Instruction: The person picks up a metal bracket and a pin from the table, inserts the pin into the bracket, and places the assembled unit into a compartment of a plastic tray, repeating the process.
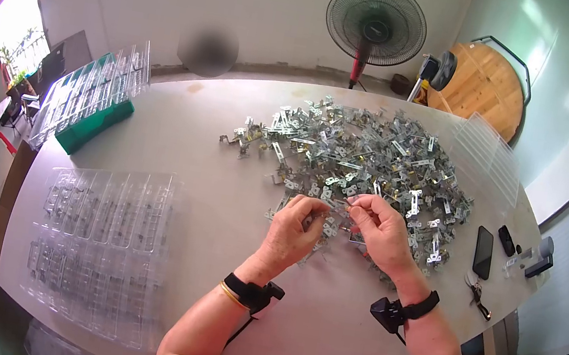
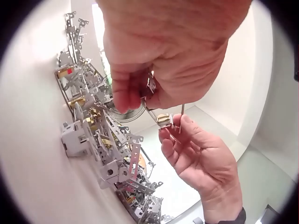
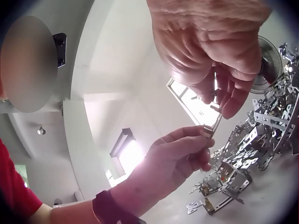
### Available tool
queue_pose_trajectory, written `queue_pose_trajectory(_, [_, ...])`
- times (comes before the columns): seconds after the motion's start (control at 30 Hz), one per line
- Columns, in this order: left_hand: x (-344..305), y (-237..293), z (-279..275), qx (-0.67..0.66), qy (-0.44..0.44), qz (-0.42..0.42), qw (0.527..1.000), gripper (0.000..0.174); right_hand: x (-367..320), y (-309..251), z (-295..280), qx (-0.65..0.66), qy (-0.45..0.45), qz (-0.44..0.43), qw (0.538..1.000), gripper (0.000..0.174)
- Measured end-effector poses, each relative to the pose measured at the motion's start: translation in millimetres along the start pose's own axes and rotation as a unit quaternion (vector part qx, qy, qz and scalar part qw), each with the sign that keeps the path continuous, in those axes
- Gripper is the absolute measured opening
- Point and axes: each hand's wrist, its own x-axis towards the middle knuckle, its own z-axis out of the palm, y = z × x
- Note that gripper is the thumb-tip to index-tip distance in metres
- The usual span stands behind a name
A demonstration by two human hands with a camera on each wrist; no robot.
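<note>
Both hands meet just in front of a heap of small metal parts (image 1: 371, 154). The left hand (image 1: 295, 233), its fingers curled, pinches small metal pieces; in the left wrist view the left hand (image 2: 163, 51) fills the top. Facing it, the right hand (image 1: 384, 233) pinches a thin metal part. Between the hands in the left wrist view is a small metal part with a brass-coloured piece (image 2: 163, 119), near the right fingertips. The right wrist view has the right hand (image 3: 210, 51) above the left hand (image 3: 173, 158). Fingers hide much of the held parts.
Clear plastic trays with parts (image 1: 96, 244) lie at the left, beyond them a green box (image 1: 94, 125) with more trays. A phone (image 1: 483, 252), pliers (image 1: 479, 295) and a clear tray (image 1: 487, 160) are at the right. A fan (image 1: 376, 24) stands behind the table.
</note>
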Motion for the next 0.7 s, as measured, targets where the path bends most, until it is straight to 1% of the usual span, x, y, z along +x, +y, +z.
queue_pose_trajectory(0.07, [-1, -2, 0, 0.005, -0.008, 0.013, 1.000, 0.018, -1, 0, -2, 0.012, 0.007, 0.006, 1.000, 0.010])
queue_pose_trajectory(0.13, [-3, -3, 0, -0.036, -0.063, -0.028, 0.997, 0.025, -1, -2, -3, -0.014, 0.017, -0.017, 1.000, 0.009])
queue_pose_trajectory(0.17, [-3, -2, 0, -0.035, -0.065, -0.029, 0.997, 0.025, -3, -5, -4, -0.013, 0.018, -0.016, 1.000, 0.009])
queue_pose_trajectory(0.23, [-4, 0, 0, -0.056, -0.119, -0.052, 0.990, 0.033, -6, -10, -4, -0.050, 0.003, -0.013, 0.999, 0.008])
queue_pose_trajectory(0.27, [-4, 0, 0, -0.056, -0.119, -0.052, 0.990, 0.033, -7, -10, -3, -0.050, 0.003, -0.013, 0.999, 0.008])
queue_pose_trajectory(0.33, [-4, -2, 0, -0.109, -0.158, -0.092, 0.977, 0.035, -9, -8, 2, -0.058, 0.010, -0.058, 0.997, 0.006])
queue_pose_trajectory(0.37, [-4, -5, 0, -0.109, -0.159, -0.092, 0.977, 0.035, -9, -7, 4, -0.057, 0.010, -0.057, 0.997, 0.006])
queue_pose_trajectory(0.43, [-1, -7, 0, -0.213, -0.163, -0.139, 0.953, 0.036, -10, -4, 8, -0.061, 0.004, -0.092, 0.994, 0.006])
queue_pose_trajectory(0.47, [0, -6, -3, -0.214, -0.164, -0.139, 0.953, 0.036, -11, -5, 10, -0.062, 0.005, -0.092, 0.994, 0.006])
queue_pose_trajectory(0.53, [2, 9, -13, -0.253, -0.198, -0.226, 0.920, 0.033, -11, -7, 14, -0.053, -0.003, -0.101, 0.993, 0.005])
queue_pose_trajectory(0.67, [0, 1, -10, -0.268, -0.204, -0.217, 0.916, 0.027, -9, -6, 16, -0.063, -0.001, -0.110, 0.992, 0.006])
queue_pose_trajectory(0.7, [0, 0, -9, -0.262, -0.175, -0.216, 0.924, 0.026, -8, -7, 15, -0.097, 0.038, -0.141, 0.985, 0.006])
